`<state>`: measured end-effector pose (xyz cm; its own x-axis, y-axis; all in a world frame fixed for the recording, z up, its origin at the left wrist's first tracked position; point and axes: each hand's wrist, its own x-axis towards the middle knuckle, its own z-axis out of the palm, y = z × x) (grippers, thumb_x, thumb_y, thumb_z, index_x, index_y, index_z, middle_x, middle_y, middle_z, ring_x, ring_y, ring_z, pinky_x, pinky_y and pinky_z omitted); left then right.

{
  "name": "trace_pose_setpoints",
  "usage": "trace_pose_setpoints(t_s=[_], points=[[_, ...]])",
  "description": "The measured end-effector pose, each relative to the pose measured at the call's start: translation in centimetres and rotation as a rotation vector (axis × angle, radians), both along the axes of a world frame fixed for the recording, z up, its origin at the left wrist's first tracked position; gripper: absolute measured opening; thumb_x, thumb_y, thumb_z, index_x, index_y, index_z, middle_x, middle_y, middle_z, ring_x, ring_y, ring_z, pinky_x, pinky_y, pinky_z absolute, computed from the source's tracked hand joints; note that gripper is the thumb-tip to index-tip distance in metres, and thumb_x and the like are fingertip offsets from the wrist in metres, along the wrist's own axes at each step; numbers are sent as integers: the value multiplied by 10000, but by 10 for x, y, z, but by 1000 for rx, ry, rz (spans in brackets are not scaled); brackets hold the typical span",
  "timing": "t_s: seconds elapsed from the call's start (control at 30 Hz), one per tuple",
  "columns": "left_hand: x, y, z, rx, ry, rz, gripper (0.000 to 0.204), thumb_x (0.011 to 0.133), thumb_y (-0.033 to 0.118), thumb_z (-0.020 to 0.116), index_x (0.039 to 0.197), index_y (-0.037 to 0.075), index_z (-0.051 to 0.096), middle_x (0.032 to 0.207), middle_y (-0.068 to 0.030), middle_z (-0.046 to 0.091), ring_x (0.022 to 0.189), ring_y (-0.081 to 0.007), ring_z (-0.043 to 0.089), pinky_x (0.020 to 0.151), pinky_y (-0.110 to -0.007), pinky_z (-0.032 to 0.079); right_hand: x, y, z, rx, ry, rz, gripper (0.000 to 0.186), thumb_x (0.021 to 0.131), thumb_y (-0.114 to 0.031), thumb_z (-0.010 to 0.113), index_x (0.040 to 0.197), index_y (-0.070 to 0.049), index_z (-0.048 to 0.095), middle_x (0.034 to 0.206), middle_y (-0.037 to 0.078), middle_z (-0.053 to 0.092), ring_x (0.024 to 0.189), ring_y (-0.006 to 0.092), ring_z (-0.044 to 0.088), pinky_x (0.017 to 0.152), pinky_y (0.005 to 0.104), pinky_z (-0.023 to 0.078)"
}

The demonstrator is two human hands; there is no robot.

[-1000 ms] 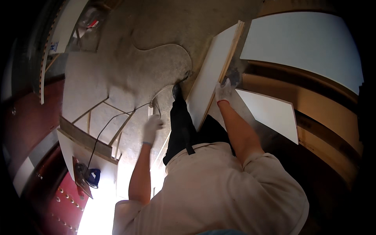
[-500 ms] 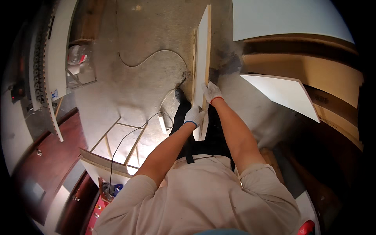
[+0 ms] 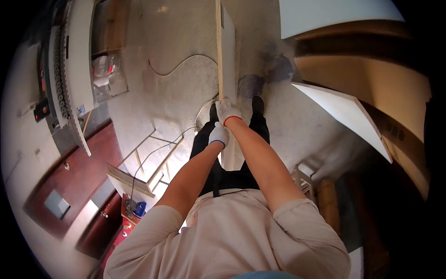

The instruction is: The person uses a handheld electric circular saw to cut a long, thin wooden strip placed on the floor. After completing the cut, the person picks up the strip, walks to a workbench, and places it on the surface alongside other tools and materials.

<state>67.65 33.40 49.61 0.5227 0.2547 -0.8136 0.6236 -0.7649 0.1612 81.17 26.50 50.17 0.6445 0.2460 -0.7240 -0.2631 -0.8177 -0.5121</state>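
A long, narrow white board (image 3: 227,60) with a bare wood-coloured edge runs upward from between my legs. Both of my hands wear white knit gloves. My right hand (image 3: 227,110), with a red cuff, has its fingers closed around the wooden edge. Just below it, my left hand (image 3: 219,134), with a blue cuff, is also closed on the board, its fingers partly hidden. The board's near end (image 3: 231,162) shows between my thighs.
On the right, a white panel (image 3: 346,116) leans against brown boards or cartons (image 3: 367,76). A thin cable (image 3: 186,58) crosses the concrete floor. To the left are a slatted wooden frame (image 3: 162,160), dark red doors (image 3: 93,153) and a machine with rollers (image 3: 59,79).
The board has turned, so its wooden edge now faces left instead of right. My right hand has come left, close to my left hand. The whole view has shifted slightly.
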Motion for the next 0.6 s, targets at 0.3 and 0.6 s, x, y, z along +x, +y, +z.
trace_pose_setpoints(t_s=[0.3, 0.6], points=[[27, -9, 43, 51, 118, 248, 449, 1014, 219, 514, 1372, -49, 475, 1221, -360, 694, 1160, -508, 682, 980, -542, 542, 6, 8, 20, 28, -29, -40, 533, 1090, -430, 460, 1179, 67, 631, 1147, 345, 703, 1100, 492, 692, 966, 533, 560], [26, 8, 62, 55, 48, 350, 431, 996, 175, 544, 1370, -32, 498, 1180, -352, 705, 1124, -493, 701, 949, -555, 551, 7, 35, 23, -19, -14, 25, 615, 1051, -431, 409, 1024, 98, 721, 1142, 380, 685, 1108, 525, 668, 1008, 552, 515]])
